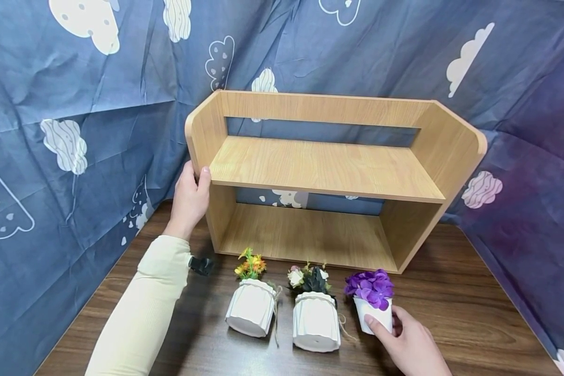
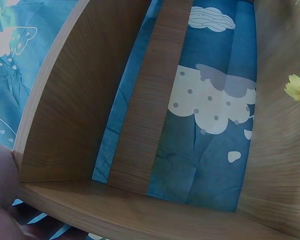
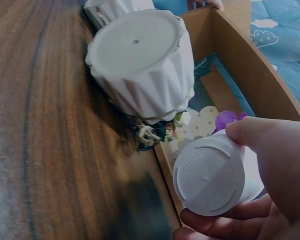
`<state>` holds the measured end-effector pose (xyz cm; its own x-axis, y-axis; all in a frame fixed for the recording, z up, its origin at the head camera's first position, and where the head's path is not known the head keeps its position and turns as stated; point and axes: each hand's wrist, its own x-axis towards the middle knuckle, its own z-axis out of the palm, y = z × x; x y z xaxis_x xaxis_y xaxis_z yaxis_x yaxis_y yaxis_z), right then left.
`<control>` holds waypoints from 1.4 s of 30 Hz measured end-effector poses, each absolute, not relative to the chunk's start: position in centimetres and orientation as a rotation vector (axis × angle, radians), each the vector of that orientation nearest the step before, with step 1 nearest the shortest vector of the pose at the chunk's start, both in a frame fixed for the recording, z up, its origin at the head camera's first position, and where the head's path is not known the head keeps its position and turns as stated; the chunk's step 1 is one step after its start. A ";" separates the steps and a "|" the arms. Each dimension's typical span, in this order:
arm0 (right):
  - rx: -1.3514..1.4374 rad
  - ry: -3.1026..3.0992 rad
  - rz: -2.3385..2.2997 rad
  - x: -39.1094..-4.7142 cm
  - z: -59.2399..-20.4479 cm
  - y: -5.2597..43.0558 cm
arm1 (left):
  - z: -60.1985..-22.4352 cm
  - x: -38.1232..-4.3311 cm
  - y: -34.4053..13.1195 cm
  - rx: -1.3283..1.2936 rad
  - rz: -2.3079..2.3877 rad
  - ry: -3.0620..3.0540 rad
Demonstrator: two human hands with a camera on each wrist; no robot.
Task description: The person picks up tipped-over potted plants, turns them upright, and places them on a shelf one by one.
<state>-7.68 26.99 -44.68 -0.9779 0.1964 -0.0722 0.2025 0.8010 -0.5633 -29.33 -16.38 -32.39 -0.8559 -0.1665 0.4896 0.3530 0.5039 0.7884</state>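
Note:
My left hand (image 1: 191,196) grips the left side panel of a light wooden two-tier shelf (image 1: 326,194), thumb at the front edge by the middle board. With the right hand (image 1: 413,339) I hold a small white pot (image 1: 375,316) of purple flowers (image 1: 370,286), thumb on one side and fingers on the other. The right wrist view shows this pot's round white base (image 3: 210,175) facing the camera. To its left lie two white fluted pots tied with twine: one with white flowers and dark leaves (image 1: 316,324), one with orange and yellow flowers (image 1: 250,308).
The shelf stands on a dark wood-grain table (image 1: 470,303), behind the pots. A blue cloth (image 1: 122,120) with cloud prints hangs behind and at both sides. Both shelf tiers are open-fronted, with tall side panels. A black band (image 1: 201,265) is on my left wrist.

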 end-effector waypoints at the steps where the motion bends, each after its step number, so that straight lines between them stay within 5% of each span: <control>1: 0.329 2.972 -0.938 -7.7 -44.6 27.0 | -32.4 -29.3 -16.4 -0.152 -1.339 -2.238; 42: 0.151 3.358 -1.136 -9.6 -36.9 26.8 | -32.4 -29.3 -16.3 -0.170 -1.350 -2.228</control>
